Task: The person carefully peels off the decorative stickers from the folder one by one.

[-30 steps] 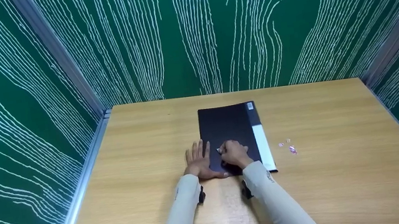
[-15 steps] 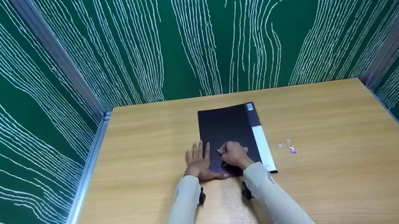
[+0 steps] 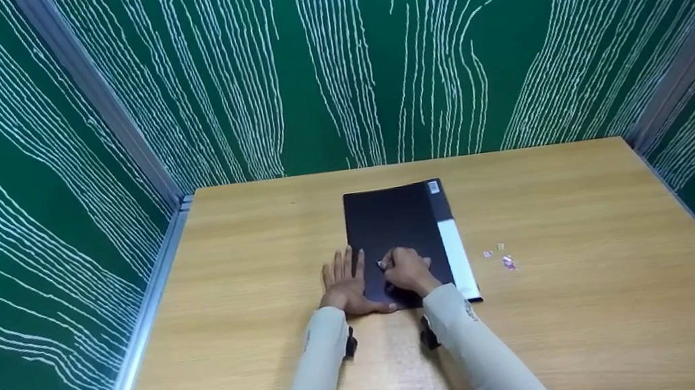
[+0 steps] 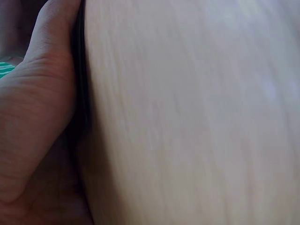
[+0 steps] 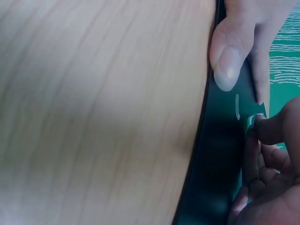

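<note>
- Pinching, one right hand [image 3: 408,269]: your thumb and finger are pressed together on one small pale piece [image 5: 253,119], too small to identify. Contact with the cover below cannot be made out.
- Black folder [image 3: 384,217], count one: lying flat beneath your pinch, long side running away from you.
- Pale mark [image 5: 237,107], count one: on the cover just beside your pinch, towards the other thumb; print, stuck fleck or glare, you cannot tell which.
- Left hand [image 3: 347,288], count one: left of your pinch and apart from it, fingers spread across the folder's left edge, thumb along its near edge.
- White strip [image 3: 458,257], count one: on the folder, right of your pinch.
- Label [image 3: 433,187], count one: beyond your pinch, at the folder's far right corner.
- Shiny scraps [image 3: 508,262], count three: on the table [image 3: 546,208], right of your pinch, past the strip; the nearest to you may be two overlapping.
- Sleeves [image 3: 481,346], count two: one behind each hand.
- Risk, slipping: so small a piece could drop or turn if your fingertips loosen.
- Risk, shifting: the folder could skid under your pinch if the spread hand eases its weight.
- Risk, scattering: a sweep of your right forearm could brush the light scraps away.
</note>
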A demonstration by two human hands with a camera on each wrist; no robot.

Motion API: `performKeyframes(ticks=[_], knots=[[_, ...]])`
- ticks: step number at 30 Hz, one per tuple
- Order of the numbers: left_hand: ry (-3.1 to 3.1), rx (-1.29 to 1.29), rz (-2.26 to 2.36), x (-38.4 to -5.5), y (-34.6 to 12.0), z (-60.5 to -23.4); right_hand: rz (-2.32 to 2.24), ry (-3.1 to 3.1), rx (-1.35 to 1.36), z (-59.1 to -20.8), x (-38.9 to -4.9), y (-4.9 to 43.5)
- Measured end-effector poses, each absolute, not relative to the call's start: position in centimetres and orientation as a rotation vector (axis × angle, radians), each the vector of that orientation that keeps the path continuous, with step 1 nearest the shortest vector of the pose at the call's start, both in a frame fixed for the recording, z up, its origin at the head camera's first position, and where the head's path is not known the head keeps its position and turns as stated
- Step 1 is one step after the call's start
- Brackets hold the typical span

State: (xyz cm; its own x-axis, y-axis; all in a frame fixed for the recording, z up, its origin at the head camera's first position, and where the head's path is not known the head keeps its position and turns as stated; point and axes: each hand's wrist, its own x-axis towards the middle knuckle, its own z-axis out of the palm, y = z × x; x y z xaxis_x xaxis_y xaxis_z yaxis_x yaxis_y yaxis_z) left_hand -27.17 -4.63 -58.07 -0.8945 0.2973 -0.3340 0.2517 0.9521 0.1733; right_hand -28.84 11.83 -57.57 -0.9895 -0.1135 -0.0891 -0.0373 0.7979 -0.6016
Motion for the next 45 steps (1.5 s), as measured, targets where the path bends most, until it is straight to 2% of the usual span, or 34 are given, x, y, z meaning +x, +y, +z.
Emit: performKeyframes(ticks=[31,45], knots=[[2.746,0.392,0.191,-26.8,-4.7,-57.6,-1.038,2.814,-0.111,-57.6,-28.8,11.9],[2.696,0.36,0.197,-28.2,-4.6,-59.5,-1.061,2.803,-0.096,-57.8,-29.0,12.1]])
